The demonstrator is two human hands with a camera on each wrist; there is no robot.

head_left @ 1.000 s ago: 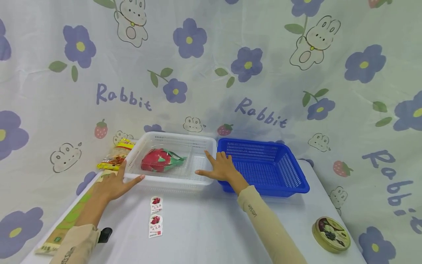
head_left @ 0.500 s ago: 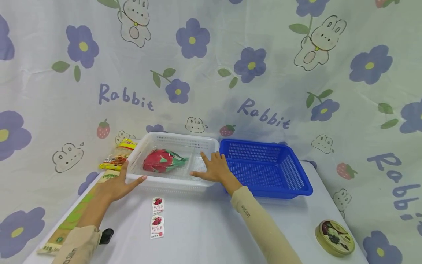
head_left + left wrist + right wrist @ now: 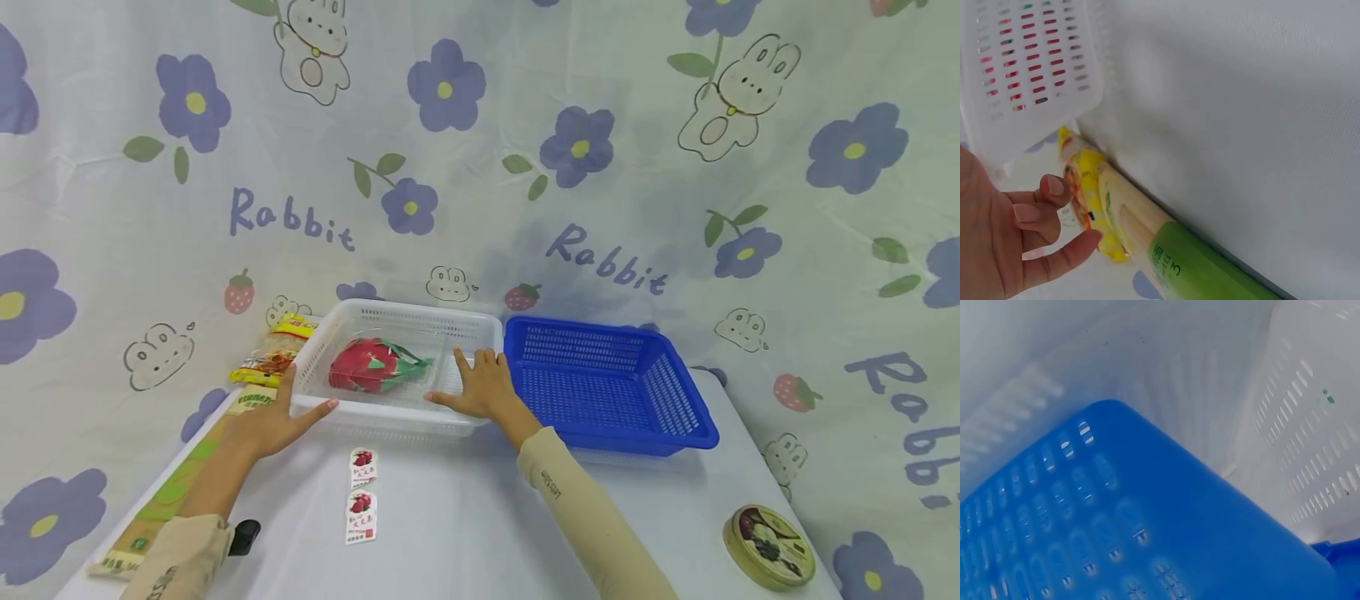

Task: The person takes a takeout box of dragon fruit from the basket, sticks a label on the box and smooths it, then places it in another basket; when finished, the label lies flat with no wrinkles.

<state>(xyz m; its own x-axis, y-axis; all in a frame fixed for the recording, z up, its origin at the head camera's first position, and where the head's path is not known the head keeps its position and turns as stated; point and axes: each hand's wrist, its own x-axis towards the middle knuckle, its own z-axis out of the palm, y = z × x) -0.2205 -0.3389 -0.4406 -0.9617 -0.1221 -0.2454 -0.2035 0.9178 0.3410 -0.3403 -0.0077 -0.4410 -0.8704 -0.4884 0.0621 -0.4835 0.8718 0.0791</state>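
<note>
A red dragon fruit [image 3: 363, 367] with green tips lies in a clear plastic box [image 3: 442, 346] inside the white basket [image 3: 390, 412]. My left hand [image 3: 266, 425] is at this basket's front left corner, its thumb and index finger spread along the rim. In the left wrist view, the other fingers of the left hand [image 3: 1022, 231] are loosely bent beside the basket wall. Over the basket's right end is my right hand [image 3: 483, 387], thumb and index finger apart near the box's right edge. The right wrist view shows the baskets' walls; the hand is out of it.
A blue basket [image 3: 697, 408] stands beside the white one on the right. At the left lie a yellow food bag [image 3: 273, 354] and a long green noodle pack [image 3: 176, 471]. Two dragon fruit stickers [image 3: 362, 512] lie in front, a round gold tin [image 3: 768, 546] at right.
My right hand has moved a little left over the white basket, toward the clear box. The left hand stays at its corner. The whole head view has shifted slightly.
</note>
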